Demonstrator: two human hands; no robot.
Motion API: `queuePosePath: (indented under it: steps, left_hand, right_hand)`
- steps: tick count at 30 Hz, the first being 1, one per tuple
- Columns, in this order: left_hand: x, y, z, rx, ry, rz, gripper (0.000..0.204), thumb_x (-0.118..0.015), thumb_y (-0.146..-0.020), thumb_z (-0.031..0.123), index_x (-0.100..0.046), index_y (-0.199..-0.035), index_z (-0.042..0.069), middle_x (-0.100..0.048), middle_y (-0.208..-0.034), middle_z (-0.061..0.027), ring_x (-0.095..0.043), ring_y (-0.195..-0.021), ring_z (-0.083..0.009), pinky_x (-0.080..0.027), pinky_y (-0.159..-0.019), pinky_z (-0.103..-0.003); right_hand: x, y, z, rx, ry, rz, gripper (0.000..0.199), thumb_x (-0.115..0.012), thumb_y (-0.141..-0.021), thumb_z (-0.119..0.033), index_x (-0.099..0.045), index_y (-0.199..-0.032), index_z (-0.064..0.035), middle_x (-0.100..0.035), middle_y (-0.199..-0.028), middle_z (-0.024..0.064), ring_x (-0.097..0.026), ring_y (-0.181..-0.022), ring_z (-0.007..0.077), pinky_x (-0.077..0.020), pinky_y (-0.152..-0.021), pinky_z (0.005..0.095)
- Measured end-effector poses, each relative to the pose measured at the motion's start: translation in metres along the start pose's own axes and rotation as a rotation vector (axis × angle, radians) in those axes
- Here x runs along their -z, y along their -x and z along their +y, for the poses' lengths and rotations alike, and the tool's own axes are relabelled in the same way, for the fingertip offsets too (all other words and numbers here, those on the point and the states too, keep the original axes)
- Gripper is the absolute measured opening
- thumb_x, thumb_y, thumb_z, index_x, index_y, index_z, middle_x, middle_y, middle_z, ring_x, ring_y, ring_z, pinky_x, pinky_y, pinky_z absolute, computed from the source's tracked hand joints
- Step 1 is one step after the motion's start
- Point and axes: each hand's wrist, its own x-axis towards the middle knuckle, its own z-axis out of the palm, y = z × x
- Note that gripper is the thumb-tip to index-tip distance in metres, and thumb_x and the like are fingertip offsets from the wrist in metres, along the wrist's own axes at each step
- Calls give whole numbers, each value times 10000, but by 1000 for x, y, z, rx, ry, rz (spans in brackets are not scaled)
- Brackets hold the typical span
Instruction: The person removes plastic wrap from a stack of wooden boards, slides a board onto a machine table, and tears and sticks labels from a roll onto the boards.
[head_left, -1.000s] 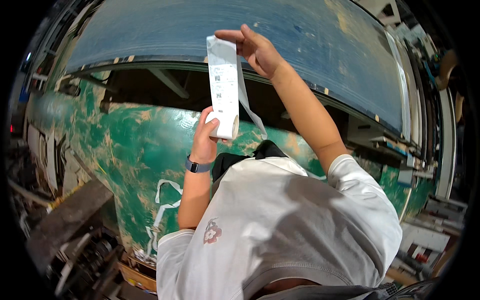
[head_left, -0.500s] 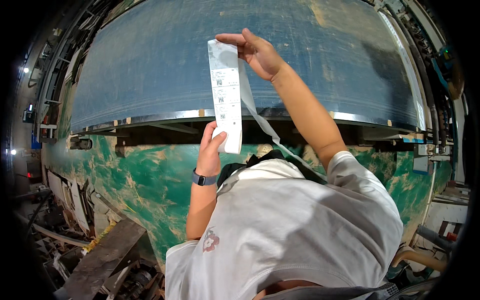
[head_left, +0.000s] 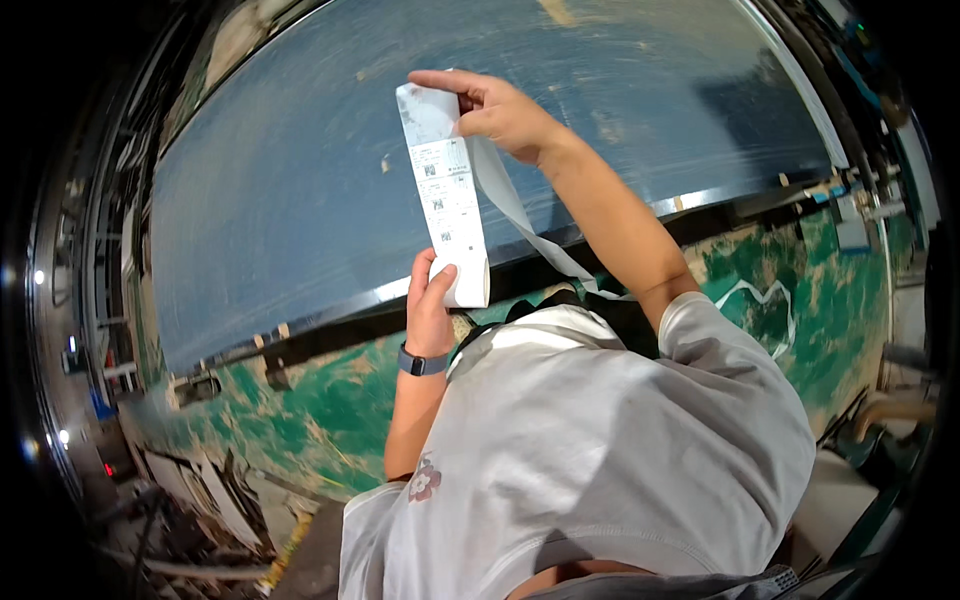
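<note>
A long white strip of printed labels (head_left: 437, 200) stretches between my hands above the near side of a large blue-grey table. My left hand (head_left: 430, 300) grips its lower end, thumb on the front and fingers behind. At the far end, my right hand (head_left: 503, 115) has its thumb on the strip's right edge. Its index finger points left across the top, and the other fingers are partly hidden behind the paper. From behind the strip, a loose paper tail (head_left: 525, 228) hangs down past my waist to the right. A watch (head_left: 418, 364) is on my left wrist.
The blue-grey tabletop (head_left: 280, 210) fills the far side, its dark edge just in front of me. Below lies a worn green floor (head_left: 340, 400), with a thin white paper ribbon (head_left: 788, 320) at the right. Scrap boards (head_left: 225, 500) clutter the lower left.
The view has turned, so the table edge now slants. My right thumb has come down onto the strip's edge. The paper ribbon on the floor at the right has come into view.
</note>
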Motion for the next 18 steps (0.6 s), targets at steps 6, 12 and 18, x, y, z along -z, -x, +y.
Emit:
queuePosePath:
  steps: [6,12,18]
  left_hand:
    - [19,-23,22,47,16,-108,281,-512,-892,111,-478,-1154,17,-603,-1106,-95,-577,-1022,-159,-439,-893,-291]
    - [39,-54,30,63,40,-187,328,-516,-879,146,-473,-1181,28,-608,-1114,-92,-603,-1023,-175,-471,-866,-291]
    - [50,-62,26,86,112,-242,328,-509,-895,136,-463,-1199,20,-604,-1118,-93,-595,-1022,-167,-469,-866,-286]
  right_hand:
    - [-16,-12,-3,-5,-60,143,660,-500,-726,93,-469,-1367,-62,-613,-1099,121,-602,-961,176,-507,-878,298]
    - [-25,-35,8,49,-34,266,593,-531,-738,93,-479,-1314,-33,-548,-1154,106,-575,-1007,171,-512,-880,301]
    - [-28,-35,13,93,-20,335,572,-546,-761,78,-460,-1315,-36,-516,-1182,133,-565,-1017,174,-494,-896,294]
